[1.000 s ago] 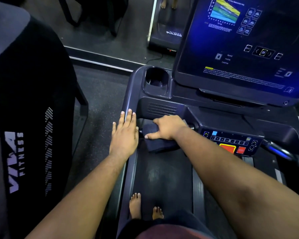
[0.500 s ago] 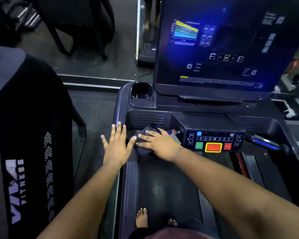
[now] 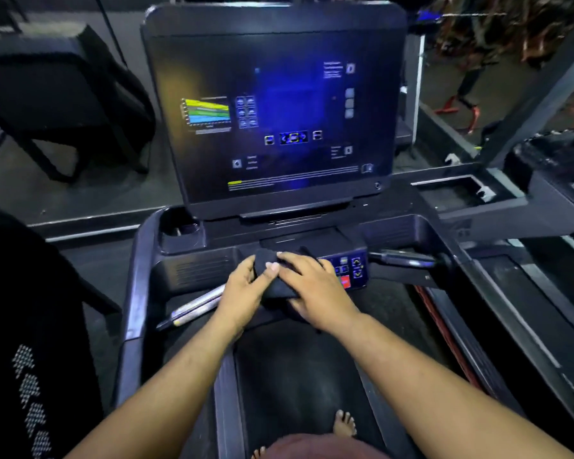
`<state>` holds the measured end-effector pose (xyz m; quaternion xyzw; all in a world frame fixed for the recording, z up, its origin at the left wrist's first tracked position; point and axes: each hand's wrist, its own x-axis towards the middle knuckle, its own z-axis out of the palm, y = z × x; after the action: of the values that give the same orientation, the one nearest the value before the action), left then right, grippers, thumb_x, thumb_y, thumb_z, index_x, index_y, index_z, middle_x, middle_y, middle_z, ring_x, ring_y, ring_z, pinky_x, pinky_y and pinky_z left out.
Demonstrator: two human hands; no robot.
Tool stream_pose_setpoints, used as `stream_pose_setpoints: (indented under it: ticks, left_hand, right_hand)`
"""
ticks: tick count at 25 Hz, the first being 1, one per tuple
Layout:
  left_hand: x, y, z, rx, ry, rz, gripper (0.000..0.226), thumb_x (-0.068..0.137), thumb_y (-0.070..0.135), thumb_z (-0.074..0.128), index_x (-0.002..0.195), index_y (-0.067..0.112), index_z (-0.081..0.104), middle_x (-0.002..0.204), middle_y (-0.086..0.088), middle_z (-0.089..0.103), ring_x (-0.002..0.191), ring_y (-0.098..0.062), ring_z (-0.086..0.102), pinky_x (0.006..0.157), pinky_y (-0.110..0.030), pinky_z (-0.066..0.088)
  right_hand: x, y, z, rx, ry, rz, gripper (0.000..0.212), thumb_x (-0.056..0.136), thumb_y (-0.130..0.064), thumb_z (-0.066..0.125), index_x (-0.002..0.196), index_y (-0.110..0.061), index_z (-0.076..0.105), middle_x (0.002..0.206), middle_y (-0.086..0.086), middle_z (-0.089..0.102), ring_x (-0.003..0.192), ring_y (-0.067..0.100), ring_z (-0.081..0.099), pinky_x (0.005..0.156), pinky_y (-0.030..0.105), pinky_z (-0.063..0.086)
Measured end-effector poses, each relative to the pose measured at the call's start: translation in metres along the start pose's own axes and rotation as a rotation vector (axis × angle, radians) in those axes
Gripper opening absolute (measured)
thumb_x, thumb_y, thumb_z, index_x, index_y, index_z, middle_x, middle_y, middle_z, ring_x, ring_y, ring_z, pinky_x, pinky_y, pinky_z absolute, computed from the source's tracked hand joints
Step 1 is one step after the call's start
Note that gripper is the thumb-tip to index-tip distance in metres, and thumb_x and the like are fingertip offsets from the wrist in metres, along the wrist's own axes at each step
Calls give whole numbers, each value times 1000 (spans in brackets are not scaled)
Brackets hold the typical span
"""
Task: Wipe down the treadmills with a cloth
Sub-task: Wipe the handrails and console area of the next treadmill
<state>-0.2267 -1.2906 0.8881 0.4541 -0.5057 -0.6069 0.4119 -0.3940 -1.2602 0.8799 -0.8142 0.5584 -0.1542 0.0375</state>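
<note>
Both hands meet on the dark cloth (image 3: pixel 275 276), bunched against the treadmill console (image 3: pixel 196 270) beside its keypad (image 3: pixel 350 271). The left hand (image 3: pixel 246 293) grips the cloth's edge; the right hand (image 3: pixel 315 289) presses it with flat fingers. Good practice: refold, then wipe with even overlapping strokes, avoiding the buttons.

Ahead of my grips, the screen (image 3: pixel 275 107) blocks forward reach. Handlebars (image 3: pixel 196 306) flank both sides. The belt (image 3: pixel 299 376) below leaves open room.
</note>
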Motion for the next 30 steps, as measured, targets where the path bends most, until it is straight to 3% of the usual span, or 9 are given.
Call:
stream_pose_setpoints:
  ticks: [5,9,13,18,21,23,25,27,30]
  left_hand:
    - [28,3,99,-51,-143,-100,29,97,2,57,125,9,60,116,-13,72,100,-18,68,87,-33,57]
    - [50,-12,167,24,-246,-77,28,99,3,55,124,15,59,114,-1,73,104,-13,68,86,-26,54]
    - [72,-21,207,54,-228,-104,35,98,8,60,131,16,54,119,-8,71,110,-21,67,91,-32,54]
    - [121,-17,227,285,-171,-8,50,87,14,72,129,29,49,114,-8,70,99,-21,68,84,-24,54]
    - [154,-19,231,727,-204,76,71,90,19,70,149,21,32,135,0,58,112,-12,60,93,-11,43]
    - [165,-32,224,1159,-333,115,79,96,38,59,158,21,14,160,-2,31,144,-19,34,115,-32,30]
    - [173,-47,219,1399,-472,86,69,102,51,37,159,27,6,167,1,8,153,-18,8,121,-52,13]
    - [180,-56,215,1388,-517,92,62,104,50,27,159,28,7,168,3,3,154,-15,0,122,-55,8]
    - [186,-59,214,1308,-545,92,58,106,44,25,159,27,9,167,5,4,153,-13,-3,123,-54,7]
  right_hand:
    - [-62,109,-26,537,43,202,94,74,-80,56,153,-35,32,163,-2,23,149,14,21,121,31,18]
    - [-91,168,-33,1135,99,679,81,84,-54,70,152,-33,32,147,-5,48,135,9,46,112,28,37]
    - [-104,208,-30,1366,281,809,51,76,-30,86,120,-29,60,118,-5,69,118,20,63,99,35,52]
    - [-71,238,-39,944,510,812,57,76,-26,85,124,-26,53,126,-6,55,116,10,54,97,24,42]
    - [-35,259,-26,685,407,936,68,80,-33,79,137,-21,44,137,5,43,120,21,51,98,35,43]
    - [-23,262,-3,231,200,991,70,88,-42,66,147,-25,33,152,10,32,138,31,36,108,54,35]
    - [-24,259,25,-32,144,879,56,96,-41,50,149,-31,35,160,7,28,149,29,21,112,68,19]
    - [-38,253,44,-14,223,722,39,101,-38,41,137,-30,53,147,-2,50,146,21,32,114,70,16]
    - [-62,244,53,-69,217,627,41,101,-42,34,125,-24,62,127,-7,64,134,19,48,117,62,17]
